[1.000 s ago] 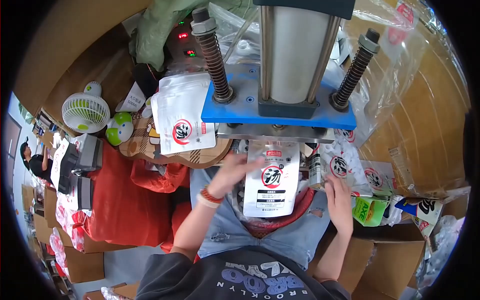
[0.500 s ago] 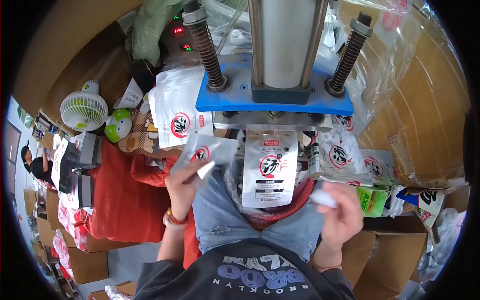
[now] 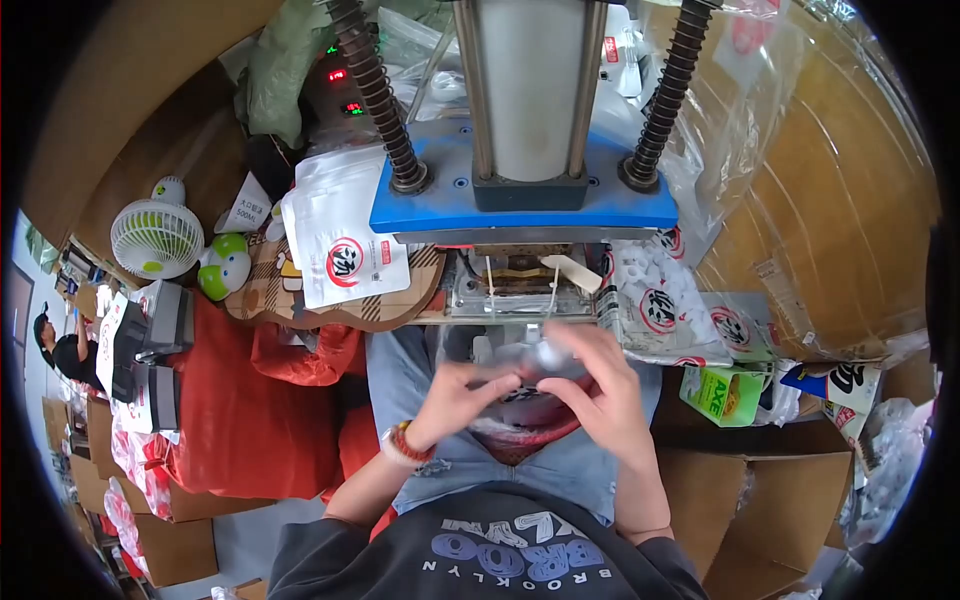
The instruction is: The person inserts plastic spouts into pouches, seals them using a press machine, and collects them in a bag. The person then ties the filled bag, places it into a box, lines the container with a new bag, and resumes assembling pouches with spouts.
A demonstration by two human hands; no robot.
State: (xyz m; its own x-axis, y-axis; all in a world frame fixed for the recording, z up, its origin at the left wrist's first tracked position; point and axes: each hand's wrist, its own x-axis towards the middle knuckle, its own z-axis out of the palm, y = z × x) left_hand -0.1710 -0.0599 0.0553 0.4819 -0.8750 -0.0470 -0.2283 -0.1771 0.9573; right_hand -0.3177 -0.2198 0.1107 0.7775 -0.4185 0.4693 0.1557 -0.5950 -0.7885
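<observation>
We see the left hand (image 3: 455, 405), grip narrow, pinching a greyish, motion-blurred pouch (image 3: 512, 362) above the denim jeans (image 3: 405, 380); the right hand (image 3: 605, 400) curls at its other side near a blurry white blob (image 3: 547, 355), and we can't tell whether that grip holds anything. Ahead: slab-like blue press plate (image 3: 530, 200), ribbed coil springs (image 3: 365, 90). Leftward we log smooth white pouches (image 3: 345, 235) stacked on a wavy-edged checked board (image 3: 262, 302); rightward, a crinkly clear bag (image 3: 690, 330).

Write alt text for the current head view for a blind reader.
A person's left hand and right hand are close together above the lap, a blurred item between them, before a blue-plated press. White printed pouches lie stacked on a board at left, near a small fan.
</observation>
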